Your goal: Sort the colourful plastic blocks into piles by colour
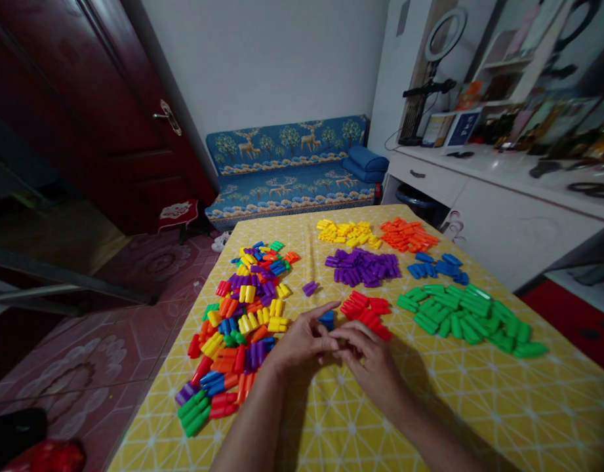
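On the yellow tablecloth (479, 406) before a blue sofa (286, 170), left hand (302, 341) and right hand (373, 360) are curling together at a stubby blue block (327, 320); hold unclear.

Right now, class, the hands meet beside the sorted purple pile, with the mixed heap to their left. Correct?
No: the head view shows the left hand and right hand meeting beside the red pile; the purple pile lies farther off. The mixed heap is to their left.
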Motion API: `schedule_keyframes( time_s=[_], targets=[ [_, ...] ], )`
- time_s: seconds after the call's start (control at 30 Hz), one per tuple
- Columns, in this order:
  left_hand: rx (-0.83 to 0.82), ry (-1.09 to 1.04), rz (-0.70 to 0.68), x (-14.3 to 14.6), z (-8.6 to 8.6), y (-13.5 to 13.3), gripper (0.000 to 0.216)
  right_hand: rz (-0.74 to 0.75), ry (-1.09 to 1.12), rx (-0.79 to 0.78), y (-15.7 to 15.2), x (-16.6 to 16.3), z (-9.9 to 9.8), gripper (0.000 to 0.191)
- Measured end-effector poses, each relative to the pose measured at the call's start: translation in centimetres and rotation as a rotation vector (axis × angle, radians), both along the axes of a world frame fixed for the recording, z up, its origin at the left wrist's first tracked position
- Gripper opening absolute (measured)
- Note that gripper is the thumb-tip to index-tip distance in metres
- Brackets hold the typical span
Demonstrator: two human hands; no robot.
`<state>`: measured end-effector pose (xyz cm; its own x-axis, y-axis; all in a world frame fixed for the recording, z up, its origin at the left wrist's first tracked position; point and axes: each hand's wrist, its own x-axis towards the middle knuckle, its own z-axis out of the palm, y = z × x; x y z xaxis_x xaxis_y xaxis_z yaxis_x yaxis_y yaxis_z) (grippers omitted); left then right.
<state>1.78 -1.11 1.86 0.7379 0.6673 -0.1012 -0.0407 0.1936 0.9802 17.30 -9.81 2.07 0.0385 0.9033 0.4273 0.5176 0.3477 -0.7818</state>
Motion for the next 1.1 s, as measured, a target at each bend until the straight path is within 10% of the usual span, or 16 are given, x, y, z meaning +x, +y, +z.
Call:
schedule_keyframes(
  time_s=[0.27,0.43,0.8,1.1],
  targets=[
    [0.602,0.289,0.455,-0.2,-0.6,1.6,0.031,-0.387,-0.186,-0.106,-1.1,13.0,-1.6,0.026],
    [0.946,0.411,0.306,-0.1,-0.4,1.8,0.034,-0.66,-0.5,-0.108,-1.7,17.4,-0.7,0.043],
    [0.87,0.436,0.349,-0.1,-1.7,1.9,0.038,-0.064,-0.285,-0.162,2.0,3.0,0.4,0.041],
    [0.824,0.478,0.338,0.1,-1.1,1.6,0.027,-0.062,-0.632,-0.362,3.8,-1.7,0.8,0.066]
  ],
)
